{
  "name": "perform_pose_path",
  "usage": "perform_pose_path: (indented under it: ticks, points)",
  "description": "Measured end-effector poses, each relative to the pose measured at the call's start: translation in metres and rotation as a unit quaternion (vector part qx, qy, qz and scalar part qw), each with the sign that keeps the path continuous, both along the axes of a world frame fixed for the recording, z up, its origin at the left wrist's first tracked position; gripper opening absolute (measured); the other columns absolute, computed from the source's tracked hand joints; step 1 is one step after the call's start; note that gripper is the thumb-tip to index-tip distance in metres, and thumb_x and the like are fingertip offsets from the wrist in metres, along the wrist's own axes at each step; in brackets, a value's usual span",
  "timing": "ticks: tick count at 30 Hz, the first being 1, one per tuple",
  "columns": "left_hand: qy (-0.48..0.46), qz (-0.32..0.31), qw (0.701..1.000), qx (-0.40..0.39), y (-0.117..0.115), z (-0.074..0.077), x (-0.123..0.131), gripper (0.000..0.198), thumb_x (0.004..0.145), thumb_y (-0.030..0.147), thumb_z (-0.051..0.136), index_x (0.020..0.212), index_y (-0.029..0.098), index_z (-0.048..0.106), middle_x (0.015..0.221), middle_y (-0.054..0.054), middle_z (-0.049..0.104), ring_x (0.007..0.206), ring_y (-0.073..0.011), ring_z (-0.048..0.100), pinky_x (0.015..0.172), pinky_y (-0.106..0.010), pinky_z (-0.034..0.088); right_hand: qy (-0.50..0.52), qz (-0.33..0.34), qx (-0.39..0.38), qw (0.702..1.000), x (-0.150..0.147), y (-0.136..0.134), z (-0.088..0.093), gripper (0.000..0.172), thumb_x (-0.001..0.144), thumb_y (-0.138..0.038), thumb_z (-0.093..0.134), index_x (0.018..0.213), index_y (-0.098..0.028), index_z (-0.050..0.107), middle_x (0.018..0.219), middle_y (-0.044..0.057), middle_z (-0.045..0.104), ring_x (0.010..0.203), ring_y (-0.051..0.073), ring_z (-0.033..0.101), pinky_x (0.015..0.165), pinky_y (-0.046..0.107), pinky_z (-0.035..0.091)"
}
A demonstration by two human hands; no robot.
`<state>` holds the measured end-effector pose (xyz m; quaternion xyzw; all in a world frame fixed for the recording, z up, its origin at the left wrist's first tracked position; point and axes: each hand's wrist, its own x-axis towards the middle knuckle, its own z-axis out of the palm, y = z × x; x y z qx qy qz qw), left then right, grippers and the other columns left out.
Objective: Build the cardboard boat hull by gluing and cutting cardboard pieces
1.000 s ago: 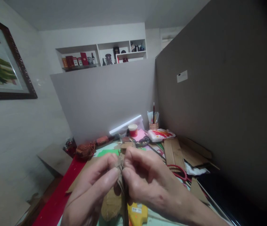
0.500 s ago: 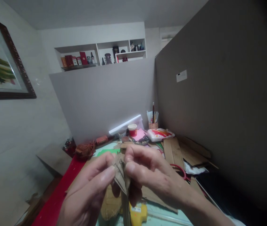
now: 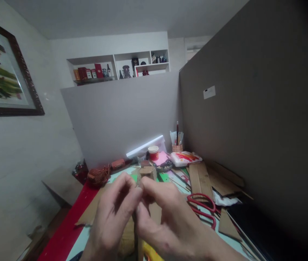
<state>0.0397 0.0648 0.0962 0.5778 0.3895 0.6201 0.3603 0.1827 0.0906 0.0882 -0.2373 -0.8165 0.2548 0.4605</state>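
Observation:
Both my hands meet in the middle of the view, fingertips pinched close together. My left hand (image 3: 110, 214) and my right hand (image 3: 167, 214) are closed on a thin brown cardboard piece (image 3: 138, 179). Most of that piece is hidden behind my fingers. Below the hands, partly covered, a larger brown cardboard shape (image 3: 127, 241) shows. A yellow glue gun (image 3: 153, 252) lies under my right hand, mostly hidden. Just beyond the fingertips stands a small round cardboard part (image 3: 147, 172) near green paper (image 3: 163, 177).
Red-handled scissors (image 3: 202, 206) lie right of my right hand. Cardboard strips (image 3: 200, 177) and a black flat object (image 3: 259, 226) fill the right side. Further back are a paper cup (image 3: 153, 153), a tissue pack (image 3: 186, 158) and a pen holder (image 3: 177, 146). Grey partitions (image 3: 127, 116) enclose the table.
My hands have drawn closer together and turned, covering most of the folded cardboard that showed before. The right hand has come lower, so the scissors and the round cardboard part show more.

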Motion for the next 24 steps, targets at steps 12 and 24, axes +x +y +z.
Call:
perform_pose_path:
  ticks: [12, 24]
  points:
    - [-0.025, 0.055, 0.997, 0.042, -0.008, -0.002, 0.011, 0.038, 0.092, 0.041, 0.062, 0.062, 0.021, 0.049, 0.064, 0.004, 0.037, 0.059, -0.0127, 0.036, 0.055, -0.025, 0.032, 0.046, 0.007, 0.069, 0.997, 0.006, -0.004, 0.005, 0.023, 0.087, -0.013, 0.055, 0.077, -0.024, 0.037, 0.07, -0.007, 0.045, 0.062, 0.01, 0.042, 0.058, 0.022, 0.035]
    - [0.008, 0.125, 0.99, 0.068, -0.015, -0.004, 0.014, 0.026, 0.091, 0.044, 0.061, 0.073, 0.025, 0.062, 0.067, 0.003, 0.051, 0.067, -0.0153, 0.05, 0.064, -0.022, 0.042, -0.023, -0.021, 0.008, 0.999, 0.004, -0.006, 0.009, 0.019, 0.096, -0.039, 0.052, 0.087, -0.024, 0.045, 0.076, -0.002, 0.056, 0.066, 0.014, 0.049, 0.063, 0.027, 0.041]
